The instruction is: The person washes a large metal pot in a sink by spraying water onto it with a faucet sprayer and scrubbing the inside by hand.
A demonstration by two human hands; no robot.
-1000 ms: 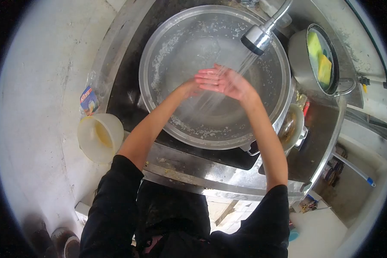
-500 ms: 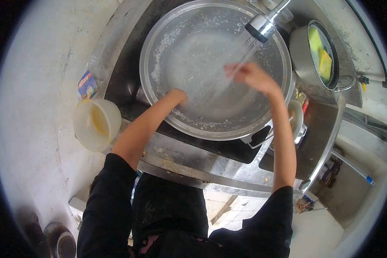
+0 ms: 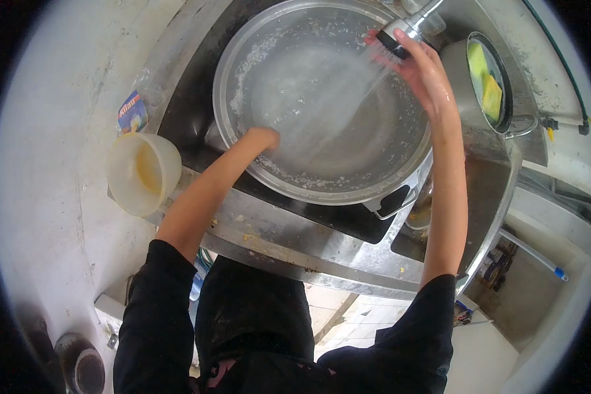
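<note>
A large round metal pot (image 3: 387,187) sits over the sink, with cloudy water inside and small white bits stuck around its inner wall. My right hand (image 3: 423,75) is up at the tap's spray head (image 3: 400,31), thumb and fingers closed around it. Water sprays from it down and left into the pot. My left hand (image 3: 264,139) reaches over the pot's near-left rim, wrist bent. Its fingers are down inside the pot, hidden from view.
A smaller pot (image 3: 463,75) with green-yellow sponges (image 3: 487,79) stands at the right. On the left are a translucent plastic tub (image 3: 167,157) and a blue packet (image 3: 132,113). The metal sink edge (image 3: 269,246) runs in front of me. A second basin (image 3: 476,197) lies right.
My right hand has moved up and right from above the water to the spray head and closed around it. My left hand stays near the rim, shifted slightly.
</note>
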